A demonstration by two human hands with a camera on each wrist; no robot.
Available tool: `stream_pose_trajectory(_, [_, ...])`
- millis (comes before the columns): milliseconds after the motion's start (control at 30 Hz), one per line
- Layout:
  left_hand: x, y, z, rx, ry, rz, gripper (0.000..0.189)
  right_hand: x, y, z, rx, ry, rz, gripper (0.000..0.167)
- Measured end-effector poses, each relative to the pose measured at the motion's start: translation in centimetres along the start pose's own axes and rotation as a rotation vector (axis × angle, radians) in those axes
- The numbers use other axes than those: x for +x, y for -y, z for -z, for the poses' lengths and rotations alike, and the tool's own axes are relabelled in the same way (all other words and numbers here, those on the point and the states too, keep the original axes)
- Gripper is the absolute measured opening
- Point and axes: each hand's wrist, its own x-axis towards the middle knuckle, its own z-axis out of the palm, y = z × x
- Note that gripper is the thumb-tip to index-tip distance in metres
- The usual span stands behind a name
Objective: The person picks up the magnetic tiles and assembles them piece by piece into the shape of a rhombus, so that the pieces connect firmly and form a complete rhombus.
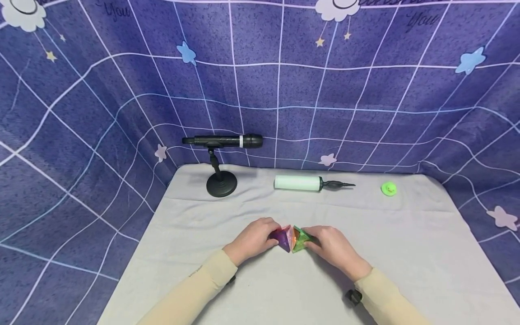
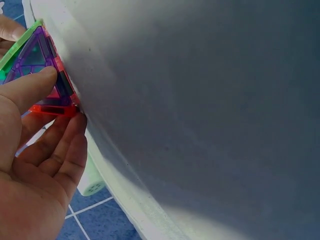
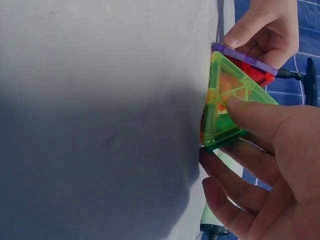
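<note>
Judging from how the pieces stand, a small pyramid of translucent magnetic tiles (image 1: 291,238) is nearly closed up at the front middle of the worktop (image 1: 406,234). The purple tile (image 2: 37,62) is held by the left hand (image 1: 253,237), thumb laid on its face and fingers curled beneath the red tile's (image 2: 52,107) edge; the green tile (image 3: 227,107) is pinched in the same way by the right hand (image 1: 331,246). The panels are seen leaning together with edges touching, and an orange tile (image 1: 289,235) shows between them in the head view. What appears left is the last seating of the edges and the letting go; whether every seam has snapped shut cannot be told.

Behind the work, well apart, a black microphone (image 1: 223,141) on a round stand, a white hand pump (image 1: 300,183) with a black nozzle, and a small green object (image 1: 388,188) are laid out. On the blue backdrop (image 1: 365,90) faint cursive writing is seen near the top, of which only "you" can be read; no brand or label is legible on the tiles, pump or microphone.
</note>
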Motion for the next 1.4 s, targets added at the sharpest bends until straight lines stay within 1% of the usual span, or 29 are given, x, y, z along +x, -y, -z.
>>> stream_pose_trajectory(267, [0.0,-0.1,0.0,0.014,0.013,0.013,0.029,0.5,0.4,0.5,-0.021,0.028,0.016,0.041])
stream_pose_trajectory(400, [0.1,-0.1,0.0,0.020,0.005,0.000,0.028,0.6,0.4,0.6,-0.012,0.036,0.017,0.042])
stream_pose_trajectory(533, [0.1,-0.1,-0.1,0.017,-0.009,-0.016,0.028,0.7,0.4,0.7,0.015,0.032,0.017,0.041])
stream_pose_trajectory(700, [0.2,-0.1,-0.2,0.023,-0.006,-0.012,0.029,0.9,0.4,0.8,0.036,0.016,0.040,0.039])
stream_pose_trajectory(833, [0.2,-0.1,-0.4,0.023,0.004,0.000,0.029,1.0,0.6,0.8,0.023,0.009,0.066,0.039])
stream_pose_trajectory(1000, [0.2,-0.1,-0.5,0.022,0.011,0.014,0.030,1.1,0.7,0.9,0.005,0.013,0.072,0.039])
stream_pose_trajectory(1400, [0.3,-0.2,-0.5,0.026,0.004,0.015,0.029,1.3,1.0,1.0,-0.006,0.003,0.080,0.038])
